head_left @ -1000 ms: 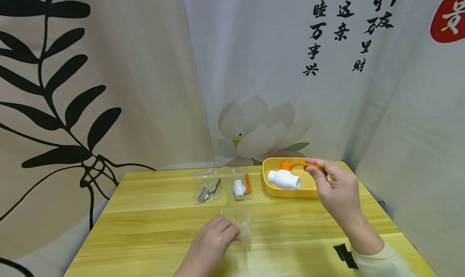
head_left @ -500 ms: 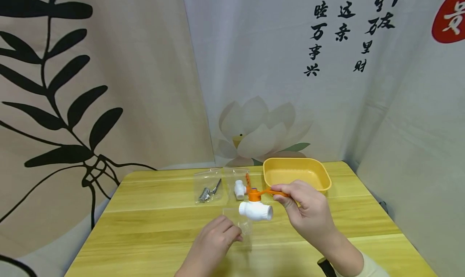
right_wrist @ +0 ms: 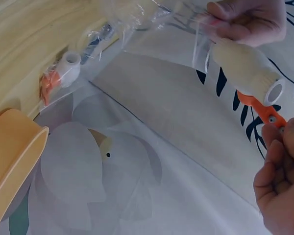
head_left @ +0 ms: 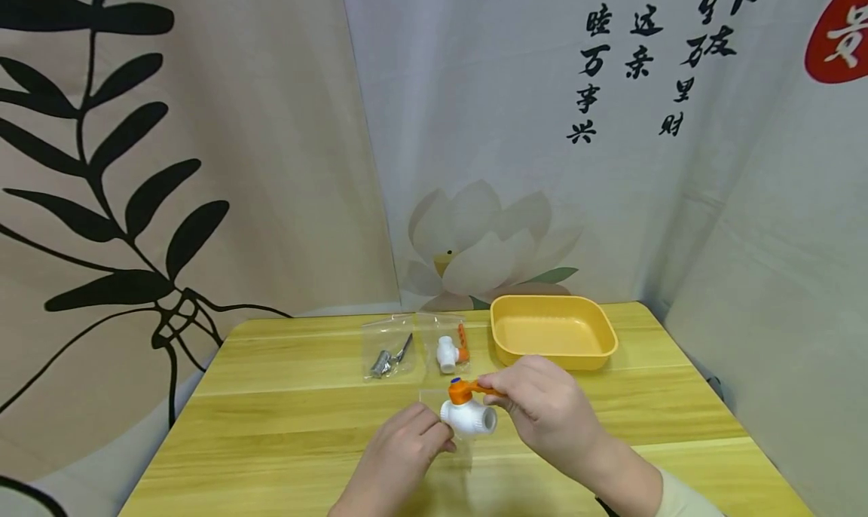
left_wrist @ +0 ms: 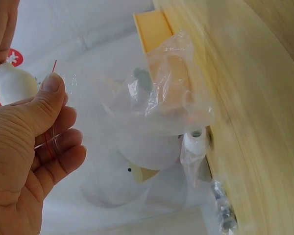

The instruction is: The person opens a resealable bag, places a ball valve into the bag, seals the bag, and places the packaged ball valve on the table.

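My right hand (head_left: 552, 404) pinches the orange lever of a white plastic ball valve (head_left: 469, 417), holding it above the table in front of me. Between thumb and fingers, my left hand (head_left: 404, 445) pinches the edge of a clear zip bag (left_wrist: 132, 98) with a red seal line. The bag hangs from the hand, and nothing shows inside it in the left wrist view. In the right wrist view the valve body (right_wrist: 242, 66) is right beside the left fingertips and the bag's edge; whether they touch I cannot tell.
Two clear bags lie farther back: one holds a small white valve (head_left: 447, 353) with an orange handle, the other small metal parts (head_left: 383, 362). A yellow tray (head_left: 554, 360) stands behind my right hand. A printed curtain (head_left: 271, 163) hangs behind the wooden table (head_left: 271, 419).
My right hand has carried the valve from over the yellow tray leftward and nearer, up to the left hand. The left hand has stayed almost still with the bag.
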A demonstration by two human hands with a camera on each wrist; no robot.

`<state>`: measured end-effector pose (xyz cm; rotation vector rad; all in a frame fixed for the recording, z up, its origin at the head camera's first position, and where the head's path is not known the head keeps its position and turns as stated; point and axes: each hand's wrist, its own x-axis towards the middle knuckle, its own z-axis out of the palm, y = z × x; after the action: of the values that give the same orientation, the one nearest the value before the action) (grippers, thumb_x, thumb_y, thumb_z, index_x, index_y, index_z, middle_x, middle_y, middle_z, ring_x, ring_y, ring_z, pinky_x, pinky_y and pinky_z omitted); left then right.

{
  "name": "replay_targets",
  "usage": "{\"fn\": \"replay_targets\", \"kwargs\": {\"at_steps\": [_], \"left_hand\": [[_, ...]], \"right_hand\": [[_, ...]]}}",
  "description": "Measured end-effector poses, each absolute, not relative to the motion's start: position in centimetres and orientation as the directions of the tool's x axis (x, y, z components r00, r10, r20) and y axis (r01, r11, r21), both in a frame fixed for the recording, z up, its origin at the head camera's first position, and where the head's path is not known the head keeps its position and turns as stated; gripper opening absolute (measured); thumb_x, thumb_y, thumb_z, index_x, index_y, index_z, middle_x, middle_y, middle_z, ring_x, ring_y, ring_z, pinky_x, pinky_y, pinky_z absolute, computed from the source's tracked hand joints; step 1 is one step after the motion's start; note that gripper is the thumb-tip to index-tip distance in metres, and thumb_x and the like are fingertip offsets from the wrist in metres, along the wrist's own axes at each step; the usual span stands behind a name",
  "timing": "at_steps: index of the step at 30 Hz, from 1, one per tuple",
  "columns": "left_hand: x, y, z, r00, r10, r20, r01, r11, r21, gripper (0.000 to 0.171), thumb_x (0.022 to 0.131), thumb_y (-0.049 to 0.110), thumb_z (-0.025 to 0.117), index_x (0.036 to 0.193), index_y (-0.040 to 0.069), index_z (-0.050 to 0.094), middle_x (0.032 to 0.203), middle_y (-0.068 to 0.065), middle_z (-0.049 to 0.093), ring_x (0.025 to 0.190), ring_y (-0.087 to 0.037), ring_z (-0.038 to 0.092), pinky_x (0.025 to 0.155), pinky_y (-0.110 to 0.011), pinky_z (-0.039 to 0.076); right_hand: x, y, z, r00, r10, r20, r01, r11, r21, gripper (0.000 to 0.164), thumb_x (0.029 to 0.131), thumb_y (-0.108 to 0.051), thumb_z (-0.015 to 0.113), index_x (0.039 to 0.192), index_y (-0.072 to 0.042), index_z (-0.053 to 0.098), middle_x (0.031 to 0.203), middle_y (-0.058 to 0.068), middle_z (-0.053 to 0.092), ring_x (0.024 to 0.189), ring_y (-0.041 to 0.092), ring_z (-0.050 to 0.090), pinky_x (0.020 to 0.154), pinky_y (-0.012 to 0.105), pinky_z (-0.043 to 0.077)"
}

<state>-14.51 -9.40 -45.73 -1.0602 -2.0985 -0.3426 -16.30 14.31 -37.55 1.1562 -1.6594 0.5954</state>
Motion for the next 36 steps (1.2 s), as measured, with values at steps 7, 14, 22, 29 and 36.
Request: {"fn": "replay_targets", "kwargs": {"at_steps": [7,14,22,29,36], "left_hand": [[-14.5,-9.4,-45.8,-0.374,0.578,0.725,0.787,0.612,-0.082,0.014,0.084,0.025,0.083,0.085,0.018,0.070,0.085,0.013,0.067,0.081,-0.003,0.060,0.074,-0.013,0.052],[-14.6,-9.4,-45.9,-0.363,0.571,0.736,0.795,0.602,-0.076,0.014,0.088,0.026,0.079,0.084,0.018,0.069,0.084,0.012,0.066,0.080,-0.004,0.059,0.073,-0.011,0.051],[-14.5,-9.2,-46.0,-0.358,0.571,0.739,0.799,0.596,-0.074,0.011,0.089,0.024,0.081,0.088,0.017,0.074,0.084,0.011,0.066,0.082,-0.003,0.060,0.075,-0.011,0.052],[-14.4,-9.0,-45.9,-0.356,0.577,0.735,0.797,0.598,-0.085,0.012,0.084,0.023,0.085,0.086,0.018,0.074,0.082,0.011,0.065,0.081,-0.003,0.059,0.074,-0.010,0.051],[-14.3,-8.9,-46.0,-0.342,0.574,0.744,0.817,0.573,-0.066,0.011,0.089,0.028,0.078,0.085,0.018,0.074,0.085,0.012,0.065,0.085,-0.002,0.060,0.077,-0.009,0.051]], "right_hand": [[-16.3,14.1,-37.7,-0.031,-0.447,0.894,-0.884,0.430,0.184,0.028,0.110,-0.022,0.060,0.096,-0.005,0.077,0.083,0.001,0.077,0.068,0.013,0.064,0.066,0.024,0.055],[-16.3,14.0,-38.2,-0.040,-0.486,0.873,-0.875,0.438,0.204,0.029,0.110,-0.024,0.059,0.096,-0.007,0.077,0.083,-0.003,0.077,0.068,0.011,0.062,0.066,0.022,0.053],[-16.6,14.1,-39.2,-0.053,-0.561,0.826,-0.871,0.430,0.236,0.007,0.099,-0.015,0.071,0.097,-0.011,0.077,0.084,-0.007,0.076,0.070,0.010,0.063,0.067,0.023,0.053],[-16.5,14.2,-39.6,-0.124,-0.592,0.797,-0.864,0.459,0.207,0.014,0.098,-0.025,0.072,0.098,-0.012,0.077,0.085,-0.007,0.077,0.070,0.010,0.063,0.066,0.023,0.052],[-16.2,14.2,-39.6,-0.209,-0.582,0.786,-0.839,0.520,0.162,0.012,0.086,-0.016,0.081,0.097,-0.014,0.076,0.085,-0.008,0.078,0.068,0.010,0.061,0.065,0.023,0.049]]}}
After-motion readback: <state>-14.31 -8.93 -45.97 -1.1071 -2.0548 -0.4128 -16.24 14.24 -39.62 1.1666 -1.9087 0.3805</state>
